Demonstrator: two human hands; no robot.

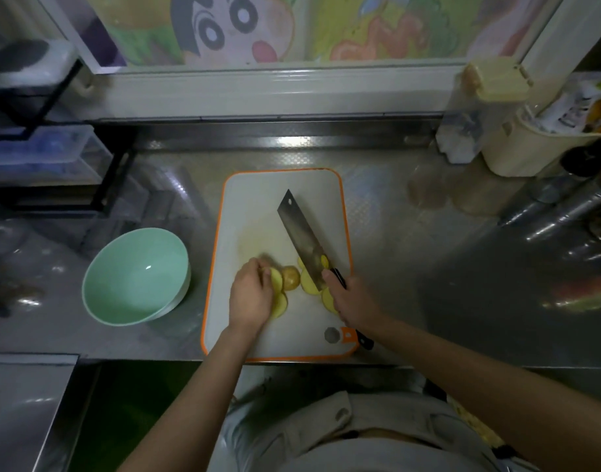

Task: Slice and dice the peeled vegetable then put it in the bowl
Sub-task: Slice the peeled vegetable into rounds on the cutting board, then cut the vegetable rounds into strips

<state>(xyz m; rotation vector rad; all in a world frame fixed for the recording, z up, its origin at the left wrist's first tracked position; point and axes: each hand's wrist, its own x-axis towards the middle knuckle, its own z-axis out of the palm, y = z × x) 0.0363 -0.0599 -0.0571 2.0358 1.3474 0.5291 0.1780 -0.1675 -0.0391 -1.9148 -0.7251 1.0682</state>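
Potato (289, 278) sliced on the board (258, 206); dicing not yet begun.
On the board, right of the bowl (135, 277), the cleaver (300, 233) is gripped by the right hand (351, 299), blade aimed away from the left hand (251, 294), which is curled over the potato so slices are kept together.

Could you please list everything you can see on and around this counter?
Counter: one, steel, across the view.
Cutting board: one, white with orange rim, centre of the counter.
Cleaver: one, steel blade, black handle, slanted over the board's right half.
Potato slices: several, yellow, near end of the board by both hands.
Potato end piece: one, brownish-yellow, among the slices.
Bowl: one, pale green, empty, left of the board.
Bin: one, cream, back right.
Rack: one, black, back left.
Left hand: curled over the left slices.
Right hand: grips the cleaver handle.
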